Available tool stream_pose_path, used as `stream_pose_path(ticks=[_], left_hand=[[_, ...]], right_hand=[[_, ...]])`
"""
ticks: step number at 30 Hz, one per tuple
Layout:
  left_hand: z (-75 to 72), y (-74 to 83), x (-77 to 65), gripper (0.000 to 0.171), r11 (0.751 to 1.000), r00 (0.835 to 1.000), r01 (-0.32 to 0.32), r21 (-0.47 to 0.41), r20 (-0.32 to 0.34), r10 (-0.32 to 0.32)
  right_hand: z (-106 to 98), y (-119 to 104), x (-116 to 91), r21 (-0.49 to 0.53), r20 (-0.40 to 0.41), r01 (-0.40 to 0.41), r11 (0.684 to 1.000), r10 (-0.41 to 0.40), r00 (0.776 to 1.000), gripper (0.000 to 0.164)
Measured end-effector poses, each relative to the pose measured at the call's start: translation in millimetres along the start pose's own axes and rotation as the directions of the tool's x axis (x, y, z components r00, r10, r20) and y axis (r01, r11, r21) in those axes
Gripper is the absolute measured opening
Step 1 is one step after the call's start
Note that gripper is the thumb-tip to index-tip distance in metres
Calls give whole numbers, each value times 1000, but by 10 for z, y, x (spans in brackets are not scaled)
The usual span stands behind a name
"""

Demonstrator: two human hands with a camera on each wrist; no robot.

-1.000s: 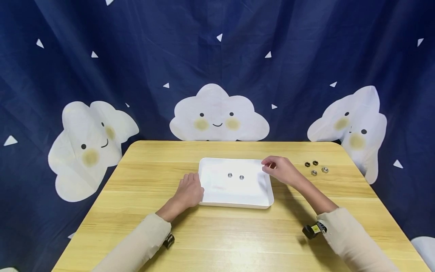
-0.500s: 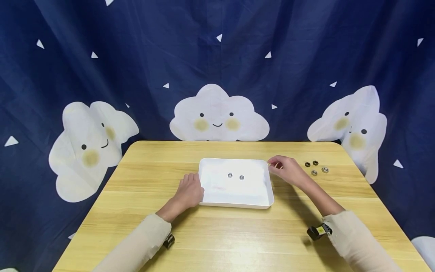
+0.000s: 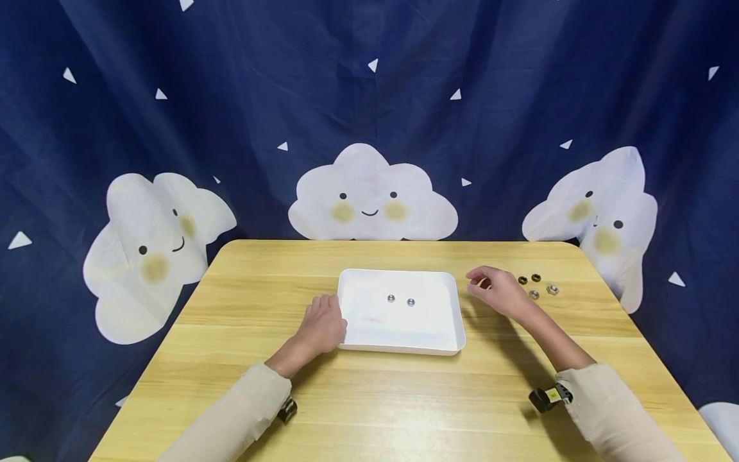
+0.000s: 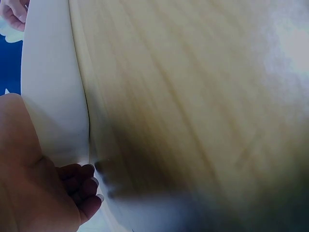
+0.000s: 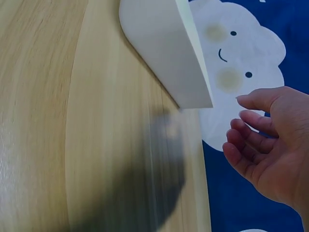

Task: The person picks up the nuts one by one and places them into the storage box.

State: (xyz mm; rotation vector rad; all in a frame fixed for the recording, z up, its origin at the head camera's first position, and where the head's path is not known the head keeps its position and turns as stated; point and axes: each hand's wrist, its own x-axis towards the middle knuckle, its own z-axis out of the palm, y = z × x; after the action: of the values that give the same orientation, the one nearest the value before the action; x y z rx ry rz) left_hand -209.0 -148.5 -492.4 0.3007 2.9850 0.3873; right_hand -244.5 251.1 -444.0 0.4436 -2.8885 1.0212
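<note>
A white rectangular tray [image 3: 398, 330] lies on the wooden table, with two small silver hex nuts [image 3: 390, 298] inside it. My left hand [image 3: 323, 321] grips the tray's left wall, thumb over the rim. From the left wrist view, the curled fingers of that hand [image 4: 84, 191] sit against the tray's outer side [image 4: 55, 87]. Just right of the tray, my right hand [image 3: 498, 292] hovers above the table. Its fingers are loosely bent and nothing is between them, as the right wrist view of this hand [image 5: 270, 137] also shows.
Beyond my right hand lie two black nuts [image 3: 536, 278] and two silver nuts [image 3: 552, 289] on the table [image 3: 404, 404]. A dark blue curtain [image 3: 242, 83] with smiling clouds hangs behind the table's far edge.
My right hand has drawn back to the right, from over the tray's right rim to beside it. The left hand, the tray and the nuts have stayed in place.
</note>
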Motion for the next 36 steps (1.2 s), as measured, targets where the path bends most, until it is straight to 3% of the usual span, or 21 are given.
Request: stream_pose_path(ticks=[36], left_hand=[[-14, 7, -11, 25, 1000, 1000, -1, -3, -7, 1]], right_hand=[[-135, 307, -119, -92, -52, -41, 995, 36, 998, 33]])
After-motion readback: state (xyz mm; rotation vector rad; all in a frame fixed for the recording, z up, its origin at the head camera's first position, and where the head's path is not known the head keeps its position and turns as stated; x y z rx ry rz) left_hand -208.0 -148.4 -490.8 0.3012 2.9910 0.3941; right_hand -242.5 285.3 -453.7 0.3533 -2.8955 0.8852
